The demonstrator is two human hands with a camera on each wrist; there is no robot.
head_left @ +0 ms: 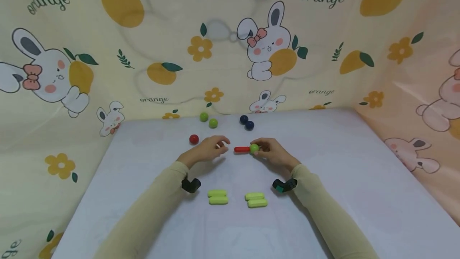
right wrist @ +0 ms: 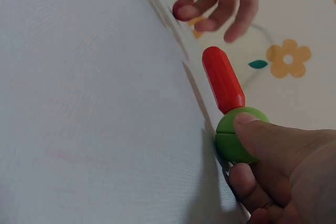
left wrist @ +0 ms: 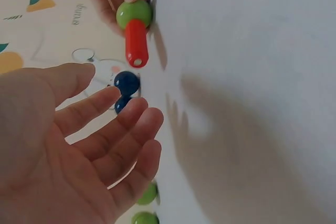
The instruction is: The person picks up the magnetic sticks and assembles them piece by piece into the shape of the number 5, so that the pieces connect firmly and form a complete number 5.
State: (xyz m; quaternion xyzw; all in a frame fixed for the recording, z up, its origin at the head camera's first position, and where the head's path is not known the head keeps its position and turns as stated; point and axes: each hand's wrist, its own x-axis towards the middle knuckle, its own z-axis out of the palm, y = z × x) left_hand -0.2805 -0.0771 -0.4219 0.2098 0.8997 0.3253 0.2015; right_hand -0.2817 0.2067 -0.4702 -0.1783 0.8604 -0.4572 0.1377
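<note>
Four lime bars (head_left: 237, 199) foreground as right hand (head_left: 274, 153) pinches green ball (head_left: 254, 148) joined to light, rigid-looking, probably slick red rod (head_left: 242, 149); left hand (head_left: 206, 151) relaxed, empty.

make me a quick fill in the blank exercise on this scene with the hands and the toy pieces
1. The right hand pinches a green ball joined to a ____ rod.
2. The left hand holds ____.
3. Nearest the person lie ____ light green rods.
4. Beside the left hand sits a lone ____ ball.

Missing words: red; nothing; four; red

Bright, even light; soft shadows; wrist views blur up close.
</note>
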